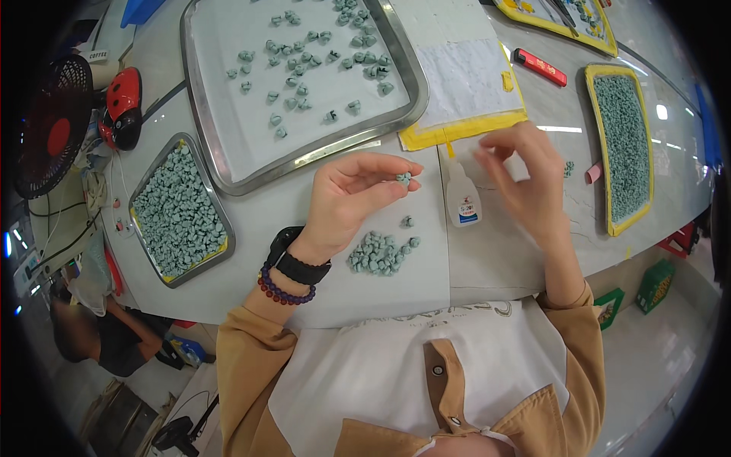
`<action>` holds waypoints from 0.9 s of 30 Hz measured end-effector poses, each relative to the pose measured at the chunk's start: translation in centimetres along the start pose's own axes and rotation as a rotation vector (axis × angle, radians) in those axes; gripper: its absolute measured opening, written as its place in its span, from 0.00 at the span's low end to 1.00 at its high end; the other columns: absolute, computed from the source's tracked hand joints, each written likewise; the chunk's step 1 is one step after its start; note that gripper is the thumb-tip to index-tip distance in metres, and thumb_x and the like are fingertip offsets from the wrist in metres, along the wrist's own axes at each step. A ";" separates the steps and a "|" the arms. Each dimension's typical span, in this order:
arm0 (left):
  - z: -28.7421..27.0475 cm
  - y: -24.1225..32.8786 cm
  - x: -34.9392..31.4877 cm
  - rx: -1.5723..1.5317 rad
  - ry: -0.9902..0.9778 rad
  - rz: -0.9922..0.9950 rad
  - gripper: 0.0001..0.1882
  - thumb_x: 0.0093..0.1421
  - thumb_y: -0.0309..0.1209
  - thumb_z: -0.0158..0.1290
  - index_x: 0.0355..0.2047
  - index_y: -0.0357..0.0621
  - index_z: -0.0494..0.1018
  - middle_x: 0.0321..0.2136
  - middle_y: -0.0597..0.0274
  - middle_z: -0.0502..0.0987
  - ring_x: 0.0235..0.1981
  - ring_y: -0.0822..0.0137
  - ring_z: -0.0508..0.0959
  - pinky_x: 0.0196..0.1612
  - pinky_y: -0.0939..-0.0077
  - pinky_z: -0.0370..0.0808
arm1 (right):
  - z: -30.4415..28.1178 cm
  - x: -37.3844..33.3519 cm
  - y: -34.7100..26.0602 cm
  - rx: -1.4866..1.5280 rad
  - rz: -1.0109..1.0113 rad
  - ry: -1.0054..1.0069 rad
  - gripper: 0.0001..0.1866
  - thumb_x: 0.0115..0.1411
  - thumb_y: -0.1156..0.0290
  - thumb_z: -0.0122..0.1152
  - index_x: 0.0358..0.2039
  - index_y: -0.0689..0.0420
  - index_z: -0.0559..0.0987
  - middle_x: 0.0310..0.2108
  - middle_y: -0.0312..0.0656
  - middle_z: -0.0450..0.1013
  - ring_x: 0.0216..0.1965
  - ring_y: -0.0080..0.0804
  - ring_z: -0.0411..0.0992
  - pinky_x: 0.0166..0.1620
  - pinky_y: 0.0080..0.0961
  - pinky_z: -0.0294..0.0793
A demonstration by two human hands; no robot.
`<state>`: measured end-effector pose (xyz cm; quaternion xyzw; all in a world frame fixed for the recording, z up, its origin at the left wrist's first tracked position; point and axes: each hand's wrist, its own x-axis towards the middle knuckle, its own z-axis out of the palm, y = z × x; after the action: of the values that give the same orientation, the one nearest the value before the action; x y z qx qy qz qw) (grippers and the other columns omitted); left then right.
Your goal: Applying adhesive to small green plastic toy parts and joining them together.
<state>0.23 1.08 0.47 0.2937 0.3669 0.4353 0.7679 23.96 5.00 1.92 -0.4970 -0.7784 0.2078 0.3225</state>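
My left hand [354,194] pinches a small grey-green moulded piece [403,178] between thumb and fingertips. My right hand [531,179] is raised to the right of a white glue bottle [463,199] with a yellow nozzle. Its thumb and forefinger curl toward each other; whatever they hold, if anything, is too small to make out. The bottle is apart from both hands. Below my left hand, a loose pile of the same pieces [378,254] lies on the table, with a single piece [407,222] just above it.
A large metal tray [320,156] holds spaced-out pieces on white paper. Fuller trays stand left [227,236] and right [649,164]. Beyond the bottle lies a yellow-edged board [464,135], near a red lighter-like object [541,67]. A black fan [53,129] and a ladybird-shaped object [122,107] are at left.
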 end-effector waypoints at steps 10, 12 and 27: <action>0.1 -0.3 0.1 0.023 -0.018 0.091 0.12 0.55 0.14 0.51 0.40 0.33 0.75 0.41 0.51 0.77 0.43 0.66 0.77 0.49 0.72 0.74 | 3.0 -0.7 -3.7 0.237 -0.155 0.005 0.13 0.39 0.84 0.65 0.27 0.56 0.77 0.24 0.33 0.71 0.26 0.29 0.67 0.33 0.26 0.60; 0.1 -0.3 0.1 0.035 -0.010 0.089 0.12 0.55 0.14 0.51 0.40 0.32 0.75 0.41 0.51 0.77 0.43 0.66 0.77 0.49 0.72 0.74 | 3.1 -0.7 -3.6 0.238 -0.165 0.013 0.13 0.39 0.84 0.65 0.26 0.56 0.77 0.24 0.33 0.71 0.26 0.30 0.67 0.33 0.26 0.60; 0.5 -0.5 0.0 0.182 -0.015 0.151 0.12 0.55 0.14 0.51 0.41 0.31 0.75 0.42 0.52 0.77 0.44 0.66 0.76 0.50 0.72 0.74 | 3.5 -1.2 -3.4 0.162 -0.196 0.049 0.13 0.38 0.79 0.68 0.27 0.52 0.76 0.23 0.30 0.68 0.26 0.28 0.65 0.35 0.26 0.58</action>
<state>0.85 0.77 0.35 0.3921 0.3759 0.4547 0.7059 19.69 2.51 1.30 -0.3958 -0.7957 0.2252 0.3993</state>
